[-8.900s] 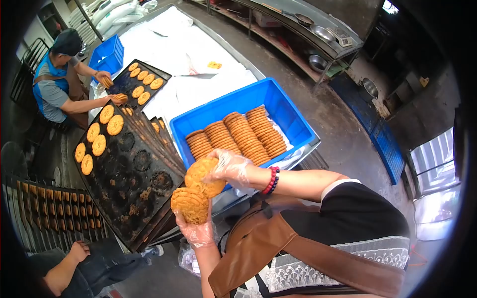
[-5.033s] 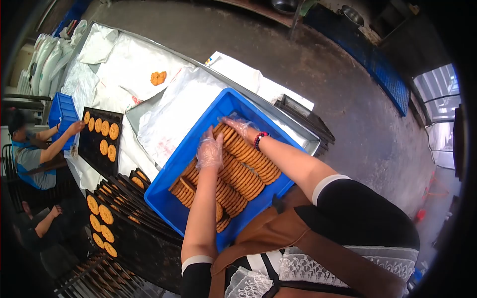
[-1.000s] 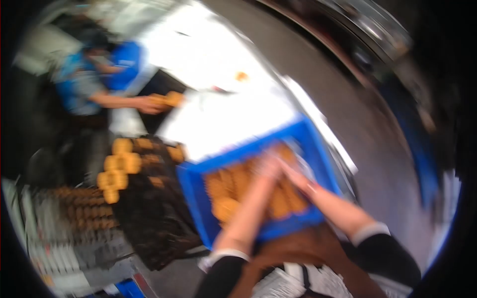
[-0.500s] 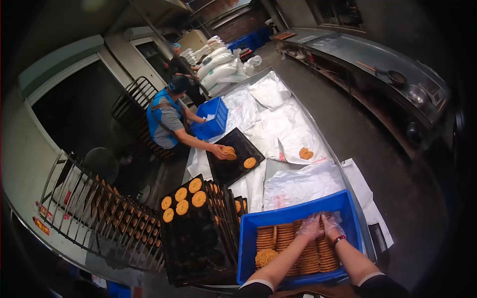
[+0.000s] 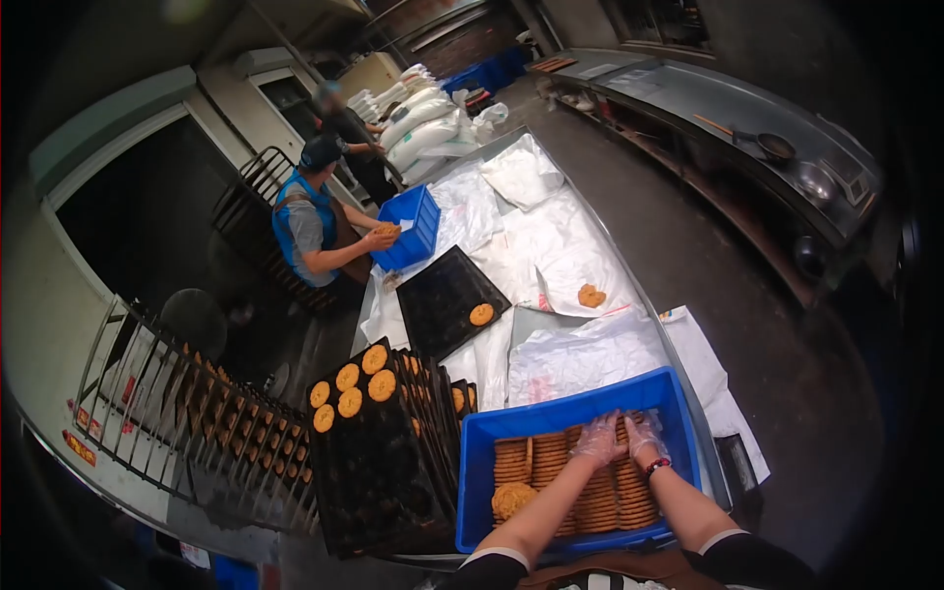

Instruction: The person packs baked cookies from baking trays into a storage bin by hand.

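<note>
A blue crate [image 5: 688, 413] in front of me holds rows of round golden cookies [image 5: 593, 506] packed on edge. Both my hands wear clear plastic gloves and reach into its far right part. My left hand [image 5: 600, 441] is closed against the left side of a few cookies, its fingertips partly hidden. From the right, my right hand [image 5: 643, 438] closes on the same cookies, a dark red bracelet at its wrist. One cookie lies flat [image 5: 511, 500] on top in the near left corner.
Left of the crate, black baking trays [image 5: 379, 482] are stacked, the top one bearing several cookies. A co-worker [image 5: 320, 221] holds cookies at another blue crate [image 5: 421, 226]. A tray with one cookie [image 5: 481, 314] and white sacking [image 5: 580, 246] lie on the table. A rack [image 5: 211, 423] stands left.
The co-worker has lifted cookies from the far tray and brought them to the far blue crate. My hands stay in the near crate, with a small shift among the cookies. The view has shifted slightly.
</note>
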